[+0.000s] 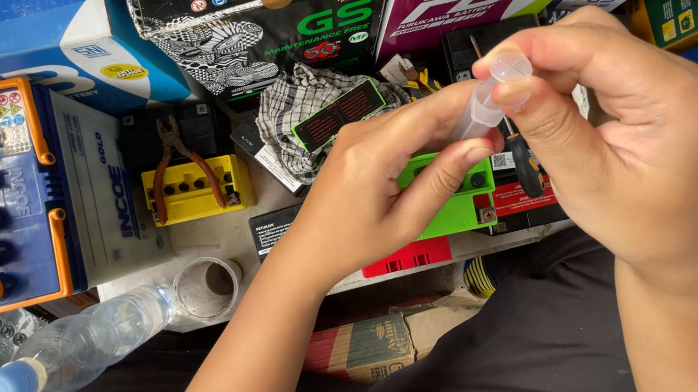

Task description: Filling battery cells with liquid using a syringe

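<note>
While both hands pinched a small clear plastic tube (491, 96) w/ fingertips closed on it, left hand (376, 187) at its lower end & right hand (611, 124) at top, it hung above a green-topped battery (453, 197).

We have both bare hands raised and brought together before us. Our left hand (367, 193) comes up from the lower left on a bare forearm, its back toward us, thumb stretched rightward and pressed against the index finger in a pinch. Our right hand (622, 131) rises from the lower right, wrist bent, back of the hand facing us, fingers curled inward with thumb and index fingertips closed together at the top. The two pinches meet, fingertips touching.
</note>
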